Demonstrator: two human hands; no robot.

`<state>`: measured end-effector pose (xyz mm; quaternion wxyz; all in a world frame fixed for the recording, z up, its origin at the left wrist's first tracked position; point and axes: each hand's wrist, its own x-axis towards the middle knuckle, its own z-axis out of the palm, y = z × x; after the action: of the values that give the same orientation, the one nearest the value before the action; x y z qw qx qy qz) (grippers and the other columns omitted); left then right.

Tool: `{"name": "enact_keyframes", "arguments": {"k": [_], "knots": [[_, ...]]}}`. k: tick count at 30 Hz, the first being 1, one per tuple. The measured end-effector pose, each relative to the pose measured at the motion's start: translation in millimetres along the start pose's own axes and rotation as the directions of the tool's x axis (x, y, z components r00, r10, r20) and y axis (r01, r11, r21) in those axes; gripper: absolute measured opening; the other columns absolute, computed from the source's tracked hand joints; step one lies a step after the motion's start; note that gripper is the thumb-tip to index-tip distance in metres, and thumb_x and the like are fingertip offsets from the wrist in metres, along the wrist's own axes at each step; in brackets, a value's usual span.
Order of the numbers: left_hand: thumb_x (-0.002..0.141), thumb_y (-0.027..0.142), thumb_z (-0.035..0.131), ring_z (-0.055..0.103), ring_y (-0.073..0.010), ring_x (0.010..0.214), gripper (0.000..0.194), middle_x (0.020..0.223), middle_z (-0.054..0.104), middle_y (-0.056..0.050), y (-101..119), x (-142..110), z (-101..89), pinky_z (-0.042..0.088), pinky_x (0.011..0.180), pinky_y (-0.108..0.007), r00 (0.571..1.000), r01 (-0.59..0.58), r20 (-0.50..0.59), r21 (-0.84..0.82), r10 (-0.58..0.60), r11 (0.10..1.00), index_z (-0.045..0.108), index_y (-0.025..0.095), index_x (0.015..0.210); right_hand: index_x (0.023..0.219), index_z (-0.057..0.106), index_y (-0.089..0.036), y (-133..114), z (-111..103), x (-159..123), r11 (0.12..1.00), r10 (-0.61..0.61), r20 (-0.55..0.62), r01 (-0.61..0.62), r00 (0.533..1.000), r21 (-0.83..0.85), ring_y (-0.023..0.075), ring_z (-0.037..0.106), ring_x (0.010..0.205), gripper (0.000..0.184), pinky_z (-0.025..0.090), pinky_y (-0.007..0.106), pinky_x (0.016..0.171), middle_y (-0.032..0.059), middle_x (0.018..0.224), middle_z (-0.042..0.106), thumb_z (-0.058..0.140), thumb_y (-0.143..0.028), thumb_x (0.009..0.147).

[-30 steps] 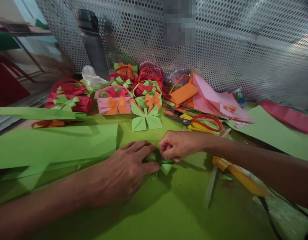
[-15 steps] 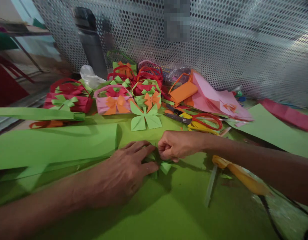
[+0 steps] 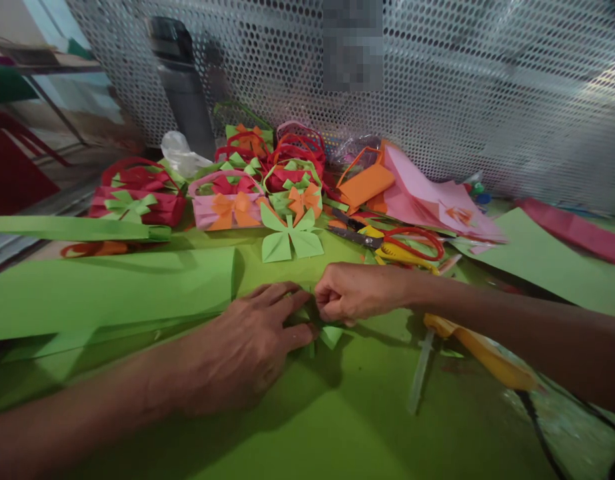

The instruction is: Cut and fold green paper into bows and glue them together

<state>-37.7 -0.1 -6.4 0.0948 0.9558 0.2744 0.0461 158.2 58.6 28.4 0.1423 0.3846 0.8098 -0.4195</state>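
Observation:
Small light-green paper pieces (image 3: 332, 335) lie between my two hands, partly covered by them. My left hand (image 3: 260, 333) rests palm down with its fingers stretched out over the left side of the paper. Curled into a fist, my right hand (image 3: 344, 291) presses down at the paper's right side; nothing shows inside its fingers. Just beyond the hands lies a light-green paper bow cut-out (image 3: 291, 241) with several petals. A yellow glue gun (image 3: 487, 353) with a clear glue stick (image 3: 421, 373) lies under my right forearm.
Red-and-yellow-handled scissors (image 3: 387, 243) lie behind my right hand. Small paper handbags (image 3: 227, 207) with bows stand at the back, before a grey bottle (image 3: 184, 100) and perforated metal panel (image 3: 272, 53). Green sheets (image 3: 112, 287) lie left, pink sheets (image 3: 422, 193) right.
Almost nothing differs. Both hands keep their place on the green paper, and my right fist has shifted only very slightly.

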Motion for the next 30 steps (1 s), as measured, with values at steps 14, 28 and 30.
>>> {"name": "enact_keyframes", "arguments": {"k": [14, 28, 30], "knots": [[0.076, 0.010, 0.051, 0.039, -0.0357, 0.124, 0.043, 0.134, 0.043, -0.015, 0, 0, -0.3, 0.041, 0.094, -0.054, 1.000, 0.003, 0.011, 0.070, -0.003, 0.998, 0.054, 0.024, 0.116, 0.067, 0.061, -0.015, -3, 9, -30, 0.971, -0.067, -0.530, -0.067, 0.845, -0.230, 0.0092, 0.048, 0.050, 0.020, 0.030, 0.021, 0.049, -0.0026, 0.056, 0.057, 0.050, -0.018, 0.084], [0.080, 0.011, 0.050, 0.045, -0.0295, 0.119, 0.035, 0.120, 0.053, -0.013, 2, 1, 0.3, 0.041, 0.096, -0.050, 0.999, -0.002, -0.037, 0.018, 0.002, 1.000, 0.058, 0.023, 0.112, 0.118, 0.056, -0.016, -2, 104, -51, 0.624, -0.444, -0.582, -0.231, 0.681, -0.747, 0.0361, 0.030, 0.131, 0.053, 0.027, 0.062, 0.097, 0.0160, 0.137, 0.047, 0.030, -0.054, 0.092], [0.080, 0.011, 0.050, 0.046, -0.0289, 0.117, 0.032, 0.120, 0.053, -0.013, 2, 1, 0.6, 0.042, 0.095, -0.049, 0.999, 0.005, -0.051, 0.020, -0.004, 1.000, 0.060, 0.022, 0.109, 0.114, 0.059, -0.018, 0, 106, -48, 0.643, -0.421, -0.606, -0.249, 0.675, -0.724, 0.0350, 0.029, 0.131, 0.053, 0.027, 0.062, 0.098, 0.0133, 0.138, 0.047, 0.031, -0.056, 0.090]]}}
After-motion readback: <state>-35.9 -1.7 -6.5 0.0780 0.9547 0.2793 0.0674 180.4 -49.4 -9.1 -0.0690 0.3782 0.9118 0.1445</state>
